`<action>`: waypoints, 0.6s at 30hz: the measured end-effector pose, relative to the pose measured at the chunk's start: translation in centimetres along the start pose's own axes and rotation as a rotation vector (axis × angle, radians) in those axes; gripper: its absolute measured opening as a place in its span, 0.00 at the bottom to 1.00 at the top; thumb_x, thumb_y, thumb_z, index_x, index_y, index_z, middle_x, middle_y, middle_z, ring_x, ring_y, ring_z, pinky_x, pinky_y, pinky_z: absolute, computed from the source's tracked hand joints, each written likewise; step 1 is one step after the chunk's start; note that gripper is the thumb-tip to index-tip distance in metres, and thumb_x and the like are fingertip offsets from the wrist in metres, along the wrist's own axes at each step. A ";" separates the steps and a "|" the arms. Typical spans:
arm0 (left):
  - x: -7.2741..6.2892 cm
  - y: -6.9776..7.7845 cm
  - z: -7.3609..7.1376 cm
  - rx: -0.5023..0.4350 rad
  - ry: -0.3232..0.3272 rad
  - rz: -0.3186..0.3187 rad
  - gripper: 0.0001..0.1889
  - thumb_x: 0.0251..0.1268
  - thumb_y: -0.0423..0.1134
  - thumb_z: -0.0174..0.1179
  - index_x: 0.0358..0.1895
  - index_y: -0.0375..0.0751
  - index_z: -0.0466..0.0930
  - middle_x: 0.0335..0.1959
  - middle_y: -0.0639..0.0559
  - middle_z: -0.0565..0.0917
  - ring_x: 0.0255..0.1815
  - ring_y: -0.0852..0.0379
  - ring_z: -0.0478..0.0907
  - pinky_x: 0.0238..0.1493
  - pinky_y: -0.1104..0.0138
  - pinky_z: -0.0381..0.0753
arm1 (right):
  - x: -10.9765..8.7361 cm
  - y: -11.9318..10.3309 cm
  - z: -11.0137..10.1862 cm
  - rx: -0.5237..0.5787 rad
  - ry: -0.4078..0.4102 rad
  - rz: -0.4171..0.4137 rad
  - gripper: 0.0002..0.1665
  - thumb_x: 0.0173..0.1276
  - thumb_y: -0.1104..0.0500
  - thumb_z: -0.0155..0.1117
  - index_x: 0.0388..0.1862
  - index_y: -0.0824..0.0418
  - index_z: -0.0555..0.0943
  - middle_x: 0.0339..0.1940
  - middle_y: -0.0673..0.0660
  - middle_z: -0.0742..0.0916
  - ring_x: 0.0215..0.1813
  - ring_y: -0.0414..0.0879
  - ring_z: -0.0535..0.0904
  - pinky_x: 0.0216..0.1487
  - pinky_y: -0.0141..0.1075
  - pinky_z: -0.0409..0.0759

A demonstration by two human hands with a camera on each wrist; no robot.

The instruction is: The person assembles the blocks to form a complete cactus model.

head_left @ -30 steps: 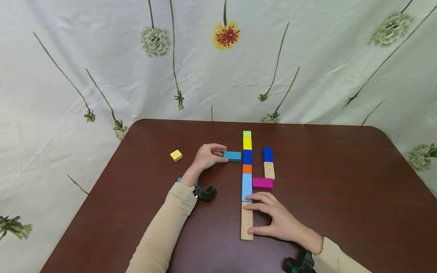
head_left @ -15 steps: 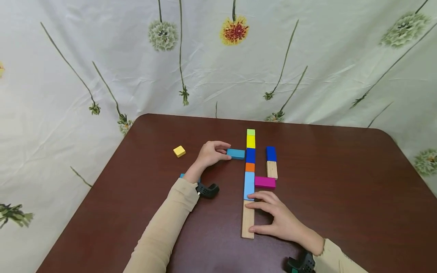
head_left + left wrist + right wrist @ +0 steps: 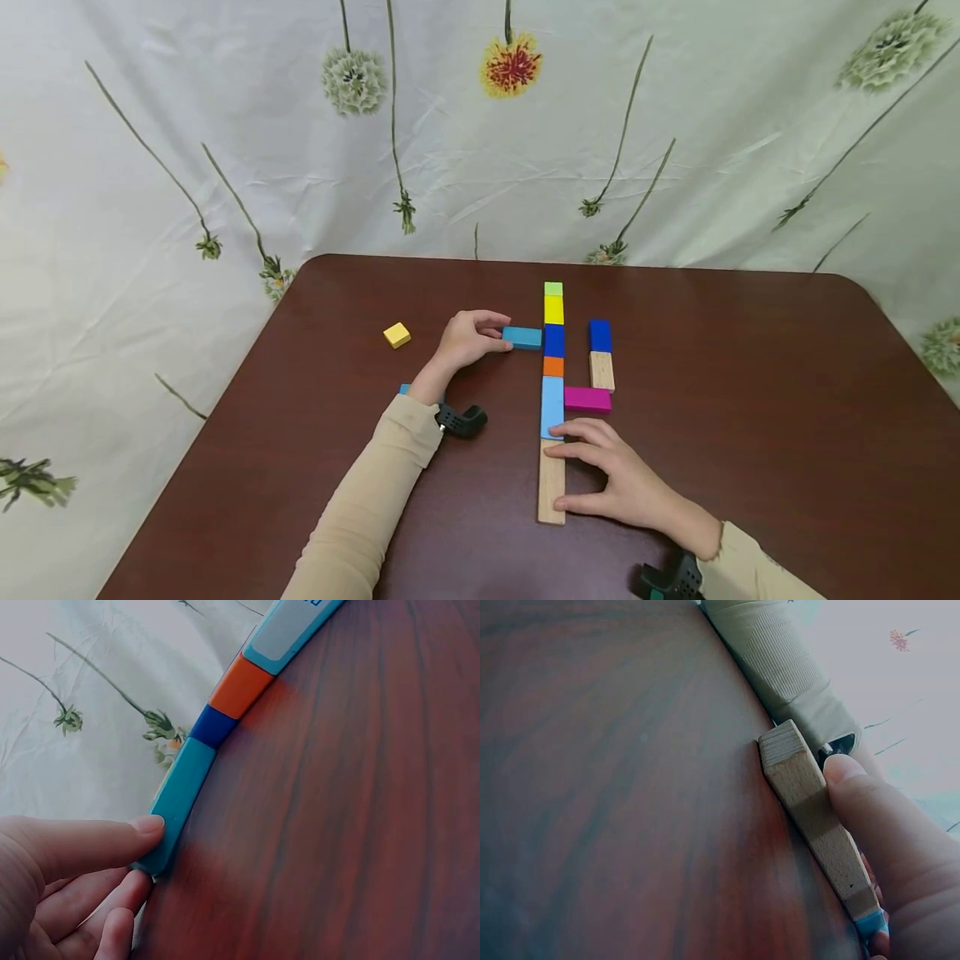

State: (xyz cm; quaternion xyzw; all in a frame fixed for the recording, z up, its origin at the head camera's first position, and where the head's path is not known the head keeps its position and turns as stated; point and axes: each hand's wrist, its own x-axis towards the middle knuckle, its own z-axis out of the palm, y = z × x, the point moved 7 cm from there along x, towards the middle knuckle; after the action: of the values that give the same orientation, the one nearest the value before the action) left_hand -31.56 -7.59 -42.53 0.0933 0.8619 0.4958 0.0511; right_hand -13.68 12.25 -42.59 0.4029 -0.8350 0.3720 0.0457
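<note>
A teal block [image 3: 522, 337] lies crosswise against the left side of the dark blue block [image 3: 554, 341]. My left hand [image 3: 467, 340] pinches its outer end, the thumb on the near side. The dark blue block belongs to a straight row with a light green block [image 3: 553, 288], a yellow block [image 3: 553, 309], an orange block [image 3: 552, 367], a light blue block [image 3: 552, 404] and a long plain wooden block [image 3: 551, 492]. My right hand [image 3: 618, 475] rests its spread fingertips on the row where light blue meets wood, its thumb touching the wooden block's right edge.
A magenta block [image 3: 587, 400] juts right from the light blue one. Beyond its outer end lie a short wooden block [image 3: 602, 371] and another dark blue block [image 3: 600, 336]. Farther left sits a pale yellow block [image 3: 397, 335]. A blue block [image 3: 404, 388] is mostly hidden behind my left wrist.
The head view has shifted a little. The thin gap between the teal block and the row looks slightly narrower than a second ago; both hands otherwise keep their places.
</note>
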 end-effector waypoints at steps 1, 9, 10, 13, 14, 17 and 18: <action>0.0 0.0 0.0 0.000 0.002 0.002 0.22 0.49 0.39 0.72 0.51 0.44 0.83 0.47 0.52 0.84 0.44 0.55 0.81 0.45 0.63 0.79 | 0.0 0.0 0.0 0.000 -0.002 0.001 0.31 0.54 0.44 0.72 0.57 0.49 0.78 0.62 0.50 0.75 0.63 0.48 0.64 0.55 0.50 0.70; 0.0 0.2 0.1 0.004 0.011 0.013 0.21 0.49 0.39 0.72 0.51 0.45 0.83 0.47 0.52 0.84 0.43 0.55 0.81 0.44 0.63 0.79 | 0.1 0.1 -0.1 -0.003 -0.001 -0.003 0.31 0.54 0.43 0.71 0.57 0.49 0.79 0.62 0.50 0.75 0.63 0.48 0.64 0.55 0.50 0.70; 0.0 0.2 0.2 0.001 0.011 0.015 0.21 0.50 0.38 0.72 0.50 0.45 0.83 0.47 0.51 0.84 0.43 0.55 0.81 0.44 0.63 0.79 | 0.1 0.1 -0.1 -0.003 0.001 -0.003 0.31 0.54 0.43 0.72 0.56 0.49 0.79 0.62 0.50 0.75 0.63 0.48 0.64 0.55 0.50 0.70; 0.0 0.1 0.2 0.001 0.013 0.020 0.21 0.50 0.38 0.72 0.50 0.45 0.83 0.47 0.52 0.84 0.43 0.55 0.81 0.44 0.63 0.79 | 0.1 0.1 -0.2 -0.004 0.004 0.002 0.31 0.54 0.42 0.72 0.56 0.49 0.79 0.62 0.49 0.75 0.63 0.48 0.64 0.55 0.50 0.71; 0.0 0.1 0.2 0.002 0.016 0.021 0.20 0.50 0.38 0.72 0.50 0.45 0.83 0.46 0.52 0.84 0.43 0.55 0.81 0.44 0.63 0.79 | 0.1 0.1 -0.2 -0.005 0.003 0.006 0.31 0.53 0.42 0.72 0.56 0.48 0.79 0.62 0.49 0.75 0.64 0.47 0.64 0.55 0.49 0.71; 0.0 0.1 0.3 0.005 0.019 0.026 0.21 0.50 0.39 0.72 0.51 0.44 0.83 0.47 0.52 0.83 0.43 0.55 0.81 0.44 0.63 0.79 | 0.1 0.2 -0.2 -0.002 -0.001 0.021 0.31 0.53 0.41 0.72 0.56 0.47 0.79 0.62 0.48 0.74 0.64 0.46 0.64 0.56 0.49 0.71; 0.0 0.2 0.3 0.003 0.018 0.027 0.21 0.50 0.39 0.72 0.51 0.44 0.83 0.47 0.51 0.83 0.43 0.55 0.81 0.44 0.62 0.79 | 0.0 0.2 -0.2 -0.002 -0.003 0.027 0.31 0.53 0.40 0.72 0.56 0.47 0.79 0.62 0.47 0.74 0.64 0.46 0.64 0.56 0.48 0.71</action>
State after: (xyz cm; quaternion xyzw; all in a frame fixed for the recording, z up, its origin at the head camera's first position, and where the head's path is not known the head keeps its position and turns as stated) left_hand -31.50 -7.23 -42.56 0.1006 0.8618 0.4958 0.0364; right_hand -13.91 12.44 -42.58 0.3921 -0.8407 0.3712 0.0397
